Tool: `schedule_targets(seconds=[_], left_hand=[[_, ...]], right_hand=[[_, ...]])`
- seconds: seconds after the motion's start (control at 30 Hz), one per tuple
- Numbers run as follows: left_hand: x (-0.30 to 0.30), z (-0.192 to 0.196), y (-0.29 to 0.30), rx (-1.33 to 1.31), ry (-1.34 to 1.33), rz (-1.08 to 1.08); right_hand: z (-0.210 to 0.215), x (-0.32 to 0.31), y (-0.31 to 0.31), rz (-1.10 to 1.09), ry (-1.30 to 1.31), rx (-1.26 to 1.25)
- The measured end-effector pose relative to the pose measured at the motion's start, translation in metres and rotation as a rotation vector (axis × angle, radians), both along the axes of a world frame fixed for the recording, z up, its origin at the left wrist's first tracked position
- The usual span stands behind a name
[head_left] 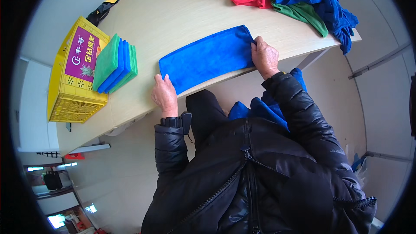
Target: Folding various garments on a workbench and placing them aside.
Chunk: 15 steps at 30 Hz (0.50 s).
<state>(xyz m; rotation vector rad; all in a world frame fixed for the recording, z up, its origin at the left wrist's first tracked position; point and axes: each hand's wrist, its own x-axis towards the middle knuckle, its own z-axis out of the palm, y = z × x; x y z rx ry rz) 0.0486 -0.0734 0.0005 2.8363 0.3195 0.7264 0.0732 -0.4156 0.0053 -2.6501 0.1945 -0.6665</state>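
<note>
A blue cloth, folded into a long rectangle, lies along the near edge of the table. My left hand pinches its near left corner between thumb and fingers. At the other end, my right hand grips the right edge, thumb and fingers closed on the fabric. The cloth lies fairly flat between both hands. To the left stands a stack of folded green and blue cloths, leaning against a yellow plastic crate.
The yellow crate with a purple label sits at the table's left end. A heap of red, green and blue cloths covers the far right, some hanging over the edge. A black and yellow strap-like item lies behind the crate. Blue fabric shows near my lap.
</note>
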Motion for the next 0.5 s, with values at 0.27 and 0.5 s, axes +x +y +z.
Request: schedule_targets(seconds=[0.27, 0.5], left_hand=[[-0.003, 0.012, -0.003, -0.037, 0.054, -0.016], [-0.012, 0.035, -0.023, 0.083, -0.153, -0.251]], right_hand=[[0.001, -0.002, -0.008, 0.040, 0.007, 0.001], [0.036, -0.011, 0.007, 0.183, -0.137, -0.178]])
